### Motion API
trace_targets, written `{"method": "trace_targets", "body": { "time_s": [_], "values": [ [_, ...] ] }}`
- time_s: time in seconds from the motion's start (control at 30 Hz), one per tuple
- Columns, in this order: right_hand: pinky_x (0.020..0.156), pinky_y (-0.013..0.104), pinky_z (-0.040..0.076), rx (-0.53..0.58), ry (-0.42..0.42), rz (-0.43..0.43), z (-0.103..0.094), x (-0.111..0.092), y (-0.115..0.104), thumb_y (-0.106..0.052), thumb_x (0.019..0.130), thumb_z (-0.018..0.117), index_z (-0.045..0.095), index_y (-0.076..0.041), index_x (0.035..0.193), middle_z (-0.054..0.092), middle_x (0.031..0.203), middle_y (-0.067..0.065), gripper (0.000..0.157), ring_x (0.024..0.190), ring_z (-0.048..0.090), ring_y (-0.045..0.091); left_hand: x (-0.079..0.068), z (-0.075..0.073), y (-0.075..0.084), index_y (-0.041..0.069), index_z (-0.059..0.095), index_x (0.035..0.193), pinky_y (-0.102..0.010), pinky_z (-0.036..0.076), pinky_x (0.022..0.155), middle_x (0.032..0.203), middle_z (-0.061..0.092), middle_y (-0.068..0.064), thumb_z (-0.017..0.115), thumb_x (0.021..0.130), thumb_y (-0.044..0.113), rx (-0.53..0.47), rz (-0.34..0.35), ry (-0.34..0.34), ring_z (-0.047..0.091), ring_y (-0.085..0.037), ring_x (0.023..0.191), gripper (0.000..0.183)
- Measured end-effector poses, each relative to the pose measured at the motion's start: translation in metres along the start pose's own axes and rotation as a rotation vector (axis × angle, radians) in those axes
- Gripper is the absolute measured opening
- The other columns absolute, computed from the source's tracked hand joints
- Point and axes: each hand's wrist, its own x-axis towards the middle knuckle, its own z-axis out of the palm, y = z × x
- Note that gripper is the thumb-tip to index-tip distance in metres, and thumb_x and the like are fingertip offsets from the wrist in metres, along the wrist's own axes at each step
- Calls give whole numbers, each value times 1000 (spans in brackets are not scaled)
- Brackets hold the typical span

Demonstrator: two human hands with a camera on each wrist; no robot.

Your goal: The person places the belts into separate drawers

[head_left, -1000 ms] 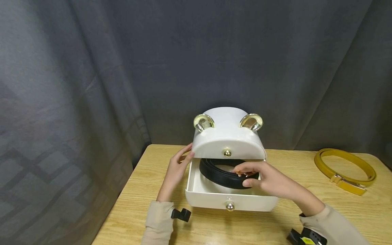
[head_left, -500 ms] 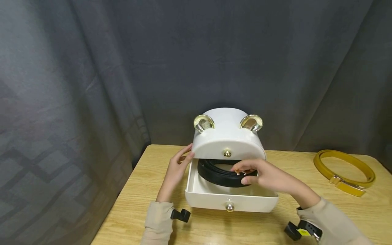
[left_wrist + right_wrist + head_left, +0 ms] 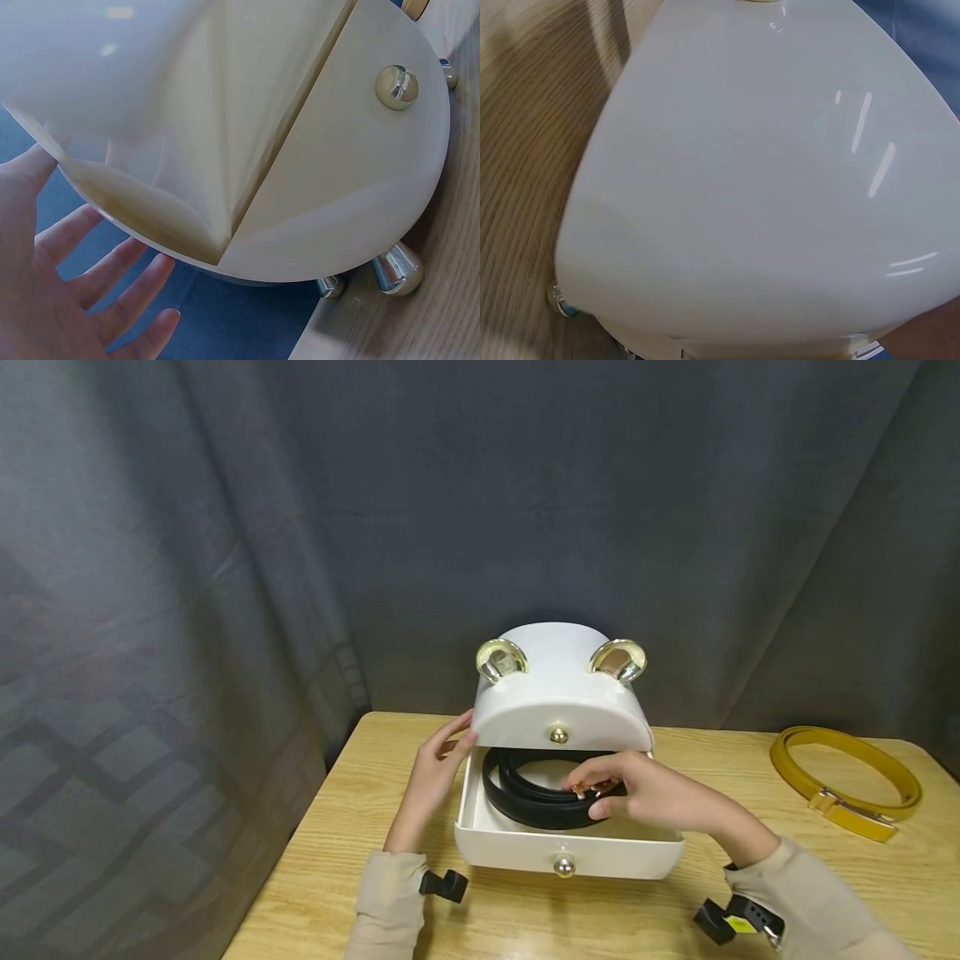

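Observation:
A white box (image 3: 558, 681) with gold ear-shaped trims stands on the table, its lower drawer (image 3: 510, 850) pulled out. A coiled black belt (image 3: 536, 812) lies in that drawer, its outer loop slightly apart from the inner turns. My right hand (image 3: 660, 793) reaches in over the drawer's right side and pinches the belt at its gold-coloured buckle (image 3: 579, 790). On the box's left side rests my left hand (image 3: 437, 764), fingers extended; the left wrist view shows the fingertips (image 3: 161, 266) along the curved edge. White casing fills the right wrist view and hides the right hand there.
A coiled yellow belt (image 3: 787, 768) with a metal buckle lies on the wooden table (image 3: 720, 752) at the right. Round metallic knobs (image 3: 564, 865) stick out from the box's front. A dark curtain (image 3: 600, 510) hangs behind the table.
The black belt has shifted a little to the left in the drawer and its outer loop has loosened forward. My right hand has moved slightly left with the buckle; the left hand stays put.

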Motion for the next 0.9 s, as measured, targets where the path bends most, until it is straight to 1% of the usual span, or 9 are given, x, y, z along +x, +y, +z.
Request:
{"method": "trace_targets", "body": {
  "time_s": [0.13,0.2,0.3,0.43,0.7,0.9],
  "values": [
    [81,30,53,-30,-22,-14,1,0,1,-4,88,72,71,-8,114,70,107,-3,27,96,63,8,0,0,1,13,58,141,-39,48,88,137,58,-10,59,101,21,-11,-12,-2,59,-34,113,40],
    [82,30,53,-48,-32,-23,1,1,1,-3,87,73,71,-10,113,70,107,-4,27,96,63,8,-1,0,5,11,57,141,-39,47,88,138,57,-12,59,102,18,-12,-23,-6,58,-35,113,40],
    [82,31,53,-71,-50,-29,2,2,0,-3,86,74,72,-11,112,70,107,-6,27,94,63,8,-7,-2,20,6,56,141,-39,48,89,137,57,-15,58,102,15,-1,-27,-14,59,-34,112,40],
    [81,30,53,-92,-78,-12,2,4,0,-4,86,75,73,-14,110,69,105,-9,26,93,63,7,-14,-4,39,3,56,140,-39,48,89,136,58,-16,57,102,14,15,-26,-20,60,-32,111,40],
    [79,30,53,-87,-118,30,3,5,-2,1,85,73,72,-16,108,68,99,-12,29,92,63,7,-13,-3,37,3,56,140,-36,48,88,136,57,-17,58,101,14,-15,-16,-19,59,-37,113,40],
    [78,29,53,-126,-131,37,3,5,-2,5,83,72,73,-18,106,67,97,-14,32,91,63,6,-12,-2,38,4,56,140,-36,49,88,136,58,-16,58,101,15,-11,-19,-20,61,-33,112,40]
  ]
}}
